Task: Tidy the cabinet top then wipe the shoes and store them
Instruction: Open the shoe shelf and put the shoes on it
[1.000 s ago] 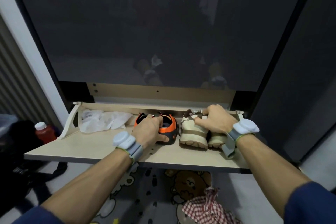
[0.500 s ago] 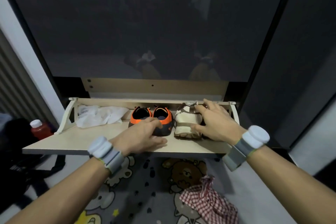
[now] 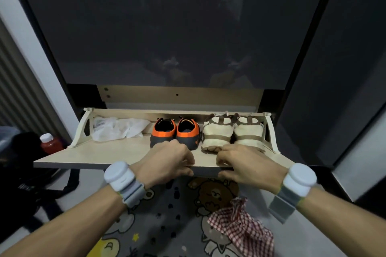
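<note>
At front edge of flap (image 3: 108,154): notes left grip (image 3: 167,161) and right grip (image 3: 247,165) clenched over it, presumably to swing it shut; finds orange shoes (image 3: 174,133), cream shoes (image 3: 231,133) stowed heels-out behind.

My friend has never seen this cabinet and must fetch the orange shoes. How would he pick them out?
Below the dark cabinet front a pale wooden shelf folds out. At its back stand two pairs of shoes, heels toward you; the orange shoes are the left pair, between a crumpled white sheet and the cream shoes. Only they have orange collars over dark heels.
</note>
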{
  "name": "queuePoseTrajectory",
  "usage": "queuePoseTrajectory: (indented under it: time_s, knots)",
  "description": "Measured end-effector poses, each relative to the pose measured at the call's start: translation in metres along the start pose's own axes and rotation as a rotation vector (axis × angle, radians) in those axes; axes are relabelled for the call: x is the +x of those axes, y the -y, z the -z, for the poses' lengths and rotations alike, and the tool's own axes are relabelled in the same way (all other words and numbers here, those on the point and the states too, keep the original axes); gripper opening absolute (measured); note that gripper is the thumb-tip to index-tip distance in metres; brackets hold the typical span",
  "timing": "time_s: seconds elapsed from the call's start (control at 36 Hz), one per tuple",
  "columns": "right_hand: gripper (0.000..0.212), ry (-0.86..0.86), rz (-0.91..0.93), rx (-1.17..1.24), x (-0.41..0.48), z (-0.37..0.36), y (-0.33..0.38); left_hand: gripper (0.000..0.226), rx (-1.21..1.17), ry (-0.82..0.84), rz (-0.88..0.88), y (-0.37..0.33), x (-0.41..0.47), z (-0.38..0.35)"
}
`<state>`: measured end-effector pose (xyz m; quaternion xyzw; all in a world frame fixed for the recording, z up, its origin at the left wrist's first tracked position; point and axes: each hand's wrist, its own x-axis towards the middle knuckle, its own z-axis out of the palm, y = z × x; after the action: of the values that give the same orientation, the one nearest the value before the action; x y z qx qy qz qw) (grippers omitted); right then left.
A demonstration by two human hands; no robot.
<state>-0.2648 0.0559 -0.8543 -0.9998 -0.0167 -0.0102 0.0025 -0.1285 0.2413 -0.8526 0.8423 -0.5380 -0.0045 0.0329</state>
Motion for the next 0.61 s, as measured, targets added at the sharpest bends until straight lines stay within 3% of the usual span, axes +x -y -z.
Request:
queuePoseTrajectory:
  time_s: [0.36, 0.5, 0.61]
  knots:
    - [0.014, -0.151, -0.093, 0.038, 0.024, 0.040, -0.018, 0.030, -0.079, -0.187, 0.056, 0.024, 0.029, 0.030]
    - [0.020, -0.364, -0.051, -0.103, 0.043, 0.037, -0.035, 0.020, 0.106, -0.422, -0.016, 0.026, 0.045, 0.035]
    - [0.019, -0.533, -0.069, -0.226, 0.056, 0.028, -0.043, 0.027, 0.140, -0.660, -0.021, 0.030, 0.061, 0.022]
